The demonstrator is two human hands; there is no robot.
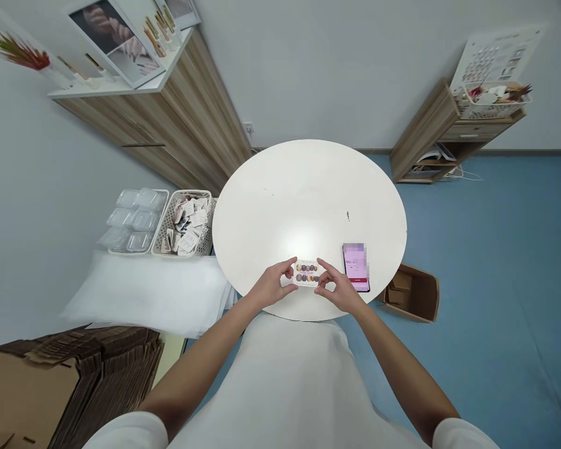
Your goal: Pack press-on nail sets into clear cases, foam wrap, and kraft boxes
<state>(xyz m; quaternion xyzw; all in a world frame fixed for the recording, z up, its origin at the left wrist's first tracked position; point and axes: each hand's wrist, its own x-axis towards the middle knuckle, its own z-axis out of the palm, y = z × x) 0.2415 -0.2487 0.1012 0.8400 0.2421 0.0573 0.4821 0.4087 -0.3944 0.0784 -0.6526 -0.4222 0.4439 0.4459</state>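
Observation:
Between my two hands, above the near part of a white oval table (308, 187), is a small white card (307, 273) with two rows of rounded gold, purple and brown shapes and a line of print. My left hand (275, 284) pinches its left edge between thumb and fingers. On the right edge, the thumb and fingers of my right hand (339, 288) grip it likewise. A phone (356, 268) with a lit pink screen lies on the table just beyond my right hand. The card's underside is hidden.
At the left stand a white basket (187, 246) of small cards and a basket of clear plastic boxes (135, 218). White sheets (154, 293) and folded cardboard (75, 380) lie nearer. An open cardboard box (418, 293) sits on the floor at the right. Wooden cabinets (196, 112) stand behind.

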